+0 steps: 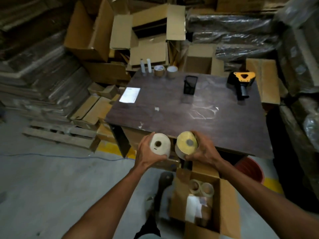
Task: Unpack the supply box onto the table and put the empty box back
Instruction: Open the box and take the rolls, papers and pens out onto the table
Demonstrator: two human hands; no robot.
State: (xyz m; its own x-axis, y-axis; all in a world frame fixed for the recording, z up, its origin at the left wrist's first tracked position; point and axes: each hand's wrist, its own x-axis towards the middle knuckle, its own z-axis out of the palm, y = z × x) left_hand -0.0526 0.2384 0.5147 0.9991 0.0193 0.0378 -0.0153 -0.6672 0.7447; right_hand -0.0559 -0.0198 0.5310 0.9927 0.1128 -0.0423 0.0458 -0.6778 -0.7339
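Open supply box (226,204) on floor, with two tape rolls (201,188) and white packet (194,207) inside. Above tabletop (198,118) edge: left hand (146,153) fingers curled around white roll (159,144), right hand (203,150) fingers around yellow roll (186,144).

Two bare forearms enter from the lower edge, with no sleeves, cuffs, gloves or wristbands visible on them. The left hand (148,150) and the right hand (203,149) carry no rings or watches that can be made out. Between the forearms, at the bottom edge, shows a dark garment, probably trousers (150,226), with a small patch of pale grey-blue fabric (148,236) beneath it. A dark blurred shape, seemingly a shoe (166,176), lies further up.
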